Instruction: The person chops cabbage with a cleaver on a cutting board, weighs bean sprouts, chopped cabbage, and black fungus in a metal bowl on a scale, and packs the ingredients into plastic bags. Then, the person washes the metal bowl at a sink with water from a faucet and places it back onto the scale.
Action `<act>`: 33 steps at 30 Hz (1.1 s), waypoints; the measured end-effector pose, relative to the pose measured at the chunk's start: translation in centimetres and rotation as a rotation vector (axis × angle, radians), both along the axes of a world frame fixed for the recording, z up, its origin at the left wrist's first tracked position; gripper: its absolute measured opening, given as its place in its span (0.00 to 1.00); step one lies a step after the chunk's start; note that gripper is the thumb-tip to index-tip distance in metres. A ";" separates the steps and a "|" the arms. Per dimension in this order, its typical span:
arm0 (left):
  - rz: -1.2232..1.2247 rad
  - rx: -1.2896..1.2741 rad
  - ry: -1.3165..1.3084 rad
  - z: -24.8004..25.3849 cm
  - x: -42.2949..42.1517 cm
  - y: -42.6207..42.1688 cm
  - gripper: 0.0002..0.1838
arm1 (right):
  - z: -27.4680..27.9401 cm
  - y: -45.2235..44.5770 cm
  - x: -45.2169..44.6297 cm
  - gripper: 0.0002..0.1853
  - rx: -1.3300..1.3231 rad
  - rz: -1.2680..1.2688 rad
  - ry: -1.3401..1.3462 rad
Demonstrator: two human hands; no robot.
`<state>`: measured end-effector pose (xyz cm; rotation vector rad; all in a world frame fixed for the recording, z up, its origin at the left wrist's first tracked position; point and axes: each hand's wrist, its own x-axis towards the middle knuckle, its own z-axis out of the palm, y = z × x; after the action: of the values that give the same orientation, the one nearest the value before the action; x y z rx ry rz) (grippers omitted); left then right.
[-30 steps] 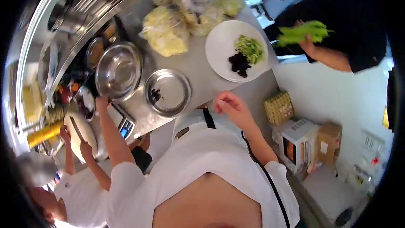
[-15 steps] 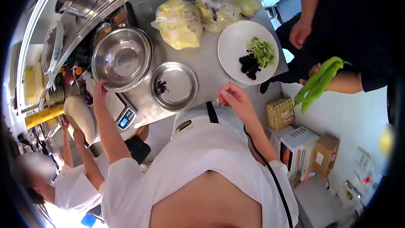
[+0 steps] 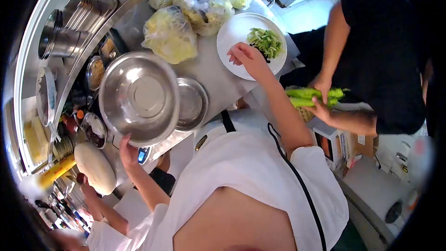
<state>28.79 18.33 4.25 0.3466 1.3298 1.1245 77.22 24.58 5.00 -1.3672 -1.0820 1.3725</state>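
Note:
My left hand (image 3: 127, 151) grips the near rim of a large steel bowl (image 3: 139, 97), which is raised and partly covers a smaller steel bowl (image 3: 189, 104). Over the left part of a white plate (image 3: 227, 35) hovers my right hand (image 3: 246, 58), its fingers curled; whether anything is between them is too small to tell. Chopped green vegetable (image 3: 266, 42) lies on the plate, with dark pieces beside it, mostly hidden by my hand. Under the large bowl's near edge, the display of a scale (image 3: 143, 155) shows.
Bags of pale vegetables (image 3: 172, 37) stand at the counter's back. A co-worker in black at right holds long green peppers (image 3: 306, 96). At lower left, another co-worker's hands are near a large pale gourd (image 3: 95, 168). Small ingredient bowls (image 3: 96, 72) line the left.
My left hand has lifted the large bowl and brought it nearer, over the smaller one. My right hand has moved forward from the counter's edge to the plate. The right co-worker's hands have come together on the peppers.

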 end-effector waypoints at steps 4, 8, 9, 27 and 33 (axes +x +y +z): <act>-0.051 0.058 0.033 -0.2 4.9 -0.3 0.12 | -1.2 -1.4 -1.8 0.22 -0.152 0.101 0.071; -0.024 0.044 0.127 2.7 13.2 0.9 0.09 | 0.1 -4.2 -3.8 0.23 -0.306 0.122 0.179; -0.075 0.116 0.043 2.2 14.0 1.1 0.08 | -0.1 -4.6 -3.6 0.25 -0.375 0.106 0.147; -0.995 0.327 -0.178 1.6 27.4 3.8 0.24 | -1.0 -10.7 13.4 0.14 -0.120 -1.057 0.329; -0.985 0.236 -0.064 2.5 31.4 5.4 0.28 | -3.8 -10.7 19.6 0.08 -0.056 -1.120 0.422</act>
<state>60.20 23.69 6.79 0.9980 0.7795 0.4360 96.84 13.87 1.21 -1.2926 0.0729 0.7569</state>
